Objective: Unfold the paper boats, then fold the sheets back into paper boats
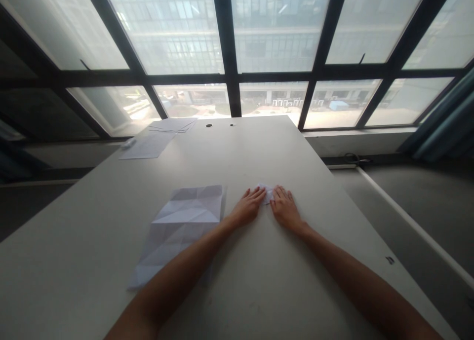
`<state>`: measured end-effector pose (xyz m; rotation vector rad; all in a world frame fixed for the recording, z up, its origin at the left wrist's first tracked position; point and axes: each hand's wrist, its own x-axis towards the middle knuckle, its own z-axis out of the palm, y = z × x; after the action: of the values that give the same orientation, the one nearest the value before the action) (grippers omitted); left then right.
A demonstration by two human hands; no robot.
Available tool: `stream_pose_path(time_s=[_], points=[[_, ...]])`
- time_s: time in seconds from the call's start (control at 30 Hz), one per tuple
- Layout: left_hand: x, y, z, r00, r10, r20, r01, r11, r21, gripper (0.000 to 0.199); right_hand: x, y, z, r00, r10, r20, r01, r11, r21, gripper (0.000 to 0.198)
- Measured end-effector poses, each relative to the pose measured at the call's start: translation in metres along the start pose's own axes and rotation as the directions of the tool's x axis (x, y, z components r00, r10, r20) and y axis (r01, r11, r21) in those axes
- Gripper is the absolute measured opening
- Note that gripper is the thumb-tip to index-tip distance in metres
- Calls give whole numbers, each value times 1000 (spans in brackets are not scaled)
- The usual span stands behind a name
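Observation:
A small folded piece of white paper point(266, 194) lies on the white table point(237, 152), between my two hands. My left hand point(251, 204) rests flat on its left side, fingers stretched out over the edge. On the other side my right hand point(285, 207) lies with its fingers extended onto the paper's right part. Both hands cover much of it, so its full shape is hidden. Left of my left forearm is a larger sheet of creased white paper point(188, 211), unfolded, with fold lines across it; the forearm hides its lower right part.
Several white sheets point(148, 145) lie at the table's far left, with a small translucent object point(128, 143) beside them that I cannot make out. Two round holes, one of them a dark cable hole point(209, 126), are near the far edge. Windows point(274, 29) stand beyond.

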<state>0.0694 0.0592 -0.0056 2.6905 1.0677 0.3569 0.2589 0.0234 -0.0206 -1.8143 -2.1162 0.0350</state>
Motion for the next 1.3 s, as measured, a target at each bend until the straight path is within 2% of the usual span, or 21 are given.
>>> stream_pose_path(time_s=[0.1, 0.2, 0.37, 0.53, 0.67, 0.8, 0.87, 0.97, 1.13, 1.3], points=[[-1, 3, 0, 1000, -31, 2, 31, 997, 70, 58, -3, -6, 7, 997, 22, 74, -22, 1000, -9, 67], [-1, 3, 1, 998, -59, 5, 59, 993, 106, 54, -5, -3, 8, 993, 78, 89, -75, 997, -37, 75], [-1, 2, 4, 995, -101, 6, 100, 987, 124, 54, -7, 12, 8, 976, 216, 32, -211, 972, -103, 76], [-1, 3, 4, 993, -121, -6, 121, 986, 118, 55, -8, 12, 6, 961, 273, -41, -275, 957, -90, 77], [-1, 3, 7, 993, -117, -34, 120, 985, 120, 56, -7, 0, 2, 982, 170, -81, -176, 982, -70, 69], [-1, 2, 9, 989, -140, -54, 146, 981, 124, 58, -8, -10, 5, 997, 45, 57, -44, 999, -20, 64], [0, 2, 9, 988, -150, -46, 154, 980, 124, 57, -7, -10, 6, 996, 22, 81, -20, 999, -26, 67], [-1, 0, 6, 982, -190, -26, 191, 974, 122, 55, -4, -5, 6, 995, 71, 75, -67, 996, -52, 70], [-2, -6, 0, 943, -331, -40, 333, 936, 115, 56, 4, 8, 4, 986, 154, 62, -148, 985, -93, 72], [-2, -13, -1, 911, -401, -93, 403, 915, 2, 56, 8, 13, 6, 983, 175, 59, -168, 980, -102, 72]])
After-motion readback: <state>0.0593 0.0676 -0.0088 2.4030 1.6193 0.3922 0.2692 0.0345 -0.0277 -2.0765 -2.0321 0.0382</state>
